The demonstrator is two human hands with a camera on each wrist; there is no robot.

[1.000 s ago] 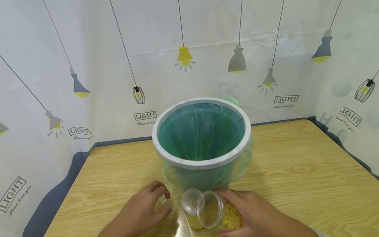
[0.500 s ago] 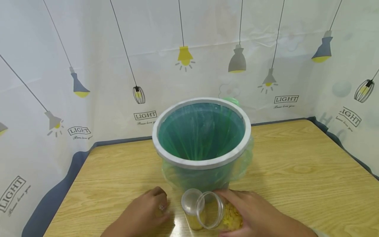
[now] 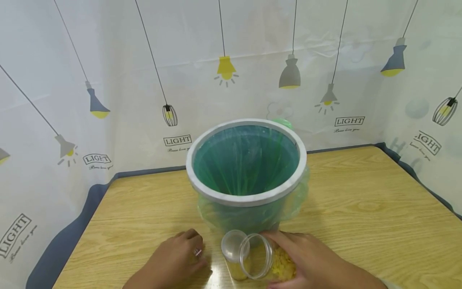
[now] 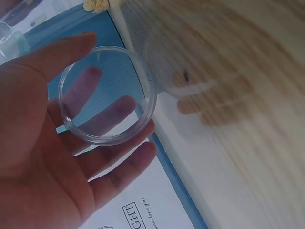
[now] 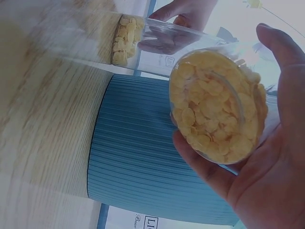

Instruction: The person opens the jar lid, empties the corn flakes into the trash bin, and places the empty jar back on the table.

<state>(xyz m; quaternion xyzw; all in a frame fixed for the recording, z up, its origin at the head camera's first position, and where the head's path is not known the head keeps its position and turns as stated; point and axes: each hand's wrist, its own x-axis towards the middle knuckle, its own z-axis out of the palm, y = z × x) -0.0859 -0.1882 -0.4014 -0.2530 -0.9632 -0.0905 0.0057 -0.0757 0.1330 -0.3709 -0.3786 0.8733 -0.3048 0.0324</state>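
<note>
In the head view my left hand [image 3: 173, 257] is left of the jars, low over the table. The left wrist view shows it holding a clear round lid [image 4: 107, 140] by the edge, thumb on one side and fingers behind. My right hand [image 3: 310, 257] grips a clear plastic jar [image 3: 255, 257] tipped on its side, its open mouth facing left. Corn flakes [image 5: 214, 105] fill the bottom end of that jar. Just left of its mouth, a second clear jar [image 3: 234, 243] stands upright on the table, with flakes [image 5: 126, 40] at its base.
A blue ribbed bin [image 5: 138, 148] with a pale rim [image 3: 249, 200] and a green liner bag [image 3: 297, 198] stands right behind the jars. The wood-grain table [image 3: 361, 208] reaches back to a curtain [image 3: 252, 32] printed with lamps.
My left hand has turned downward and its thumb and fingers have drawn closer together, with the lid still held. The right hand and both jars keep their places.
</note>
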